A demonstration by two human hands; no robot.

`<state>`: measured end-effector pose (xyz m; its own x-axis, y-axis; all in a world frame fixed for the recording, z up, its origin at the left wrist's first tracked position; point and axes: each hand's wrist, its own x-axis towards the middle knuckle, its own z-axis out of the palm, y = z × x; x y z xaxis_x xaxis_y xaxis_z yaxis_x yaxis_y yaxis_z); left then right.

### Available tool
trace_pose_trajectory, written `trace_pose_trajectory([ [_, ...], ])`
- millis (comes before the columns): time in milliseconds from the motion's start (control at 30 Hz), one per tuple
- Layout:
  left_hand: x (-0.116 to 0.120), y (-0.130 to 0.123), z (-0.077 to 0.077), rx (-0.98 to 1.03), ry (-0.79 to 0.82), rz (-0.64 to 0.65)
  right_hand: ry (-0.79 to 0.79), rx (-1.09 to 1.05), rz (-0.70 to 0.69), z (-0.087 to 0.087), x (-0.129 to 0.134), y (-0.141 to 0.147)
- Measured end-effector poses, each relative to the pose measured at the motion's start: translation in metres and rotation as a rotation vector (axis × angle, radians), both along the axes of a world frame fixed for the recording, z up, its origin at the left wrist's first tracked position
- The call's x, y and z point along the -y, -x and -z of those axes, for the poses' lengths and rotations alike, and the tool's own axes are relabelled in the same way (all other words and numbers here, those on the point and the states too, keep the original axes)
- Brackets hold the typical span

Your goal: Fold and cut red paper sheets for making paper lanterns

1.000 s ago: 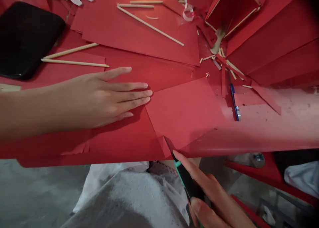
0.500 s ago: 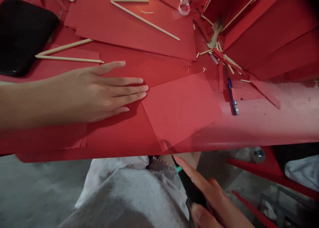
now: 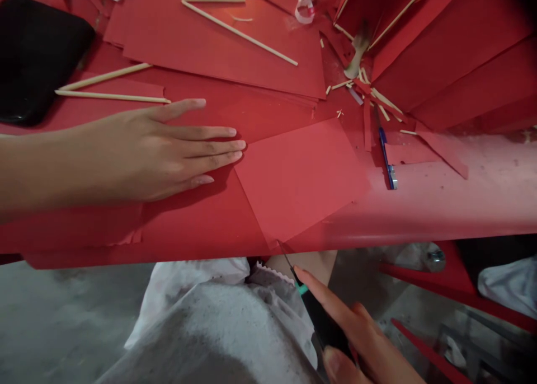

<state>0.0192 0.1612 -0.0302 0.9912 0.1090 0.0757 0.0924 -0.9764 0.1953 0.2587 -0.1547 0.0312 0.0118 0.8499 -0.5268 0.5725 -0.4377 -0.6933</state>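
Observation:
My left hand (image 3: 168, 154) lies flat, palm down, with its fingers stretched out. Its fingertips reach the left edge of a red sheet of paper (image 3: 304, 174) on the red-covered table. My right hand (image 3: 352, 333) is wrapped round a black-handled knife (image 3: 319, 317) with a green band near the blade, index finger extended along it. The thin blade's tip is at the sheet's near corner, by the table's front edge. Whether it cuts into the paper I cannot tell.
Thin wooden sticks (image 3: 241, 31) rest on stacked red sheets (image 3: 168, 48) behind. A black phone-like object (image 3: 37, 59) lies at far left. On the right are a blue tool with a metal end (image 3: 386, 160), stick scraps, a brush (image 3: 357, 54) and a red stick-framed piece (image 3: 453, 54).
The view has shifted slightly. The knife tip has moved a little towards me, nearer the sheet's near edge. My left hand stays flat in the same place beside the sheet.

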Motion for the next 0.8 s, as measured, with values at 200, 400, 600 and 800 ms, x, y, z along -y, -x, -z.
trace_pose_trajectory([
  [200,-0.001,0.001,0.000,0.012,-0.066,0.032,-0.008,0.014,0.006,0.003,0.008,0.000],
  [400,0.001,-0.001,0.000,0.000,-0.116,0.024,-0.019,0.018,-0.010,0.007,0.011,0.002],
  [600,-0.001,-0.001,0.001,-0.015,-0.104,0.013,-0.005,0.021,0.000,0.010,0.017,0.002],
  [800,-0.001,0.000,0.003,0.004,-0.030,-0.008,0.036,0.046,-0.013,0.009,0.022,0.004],
])
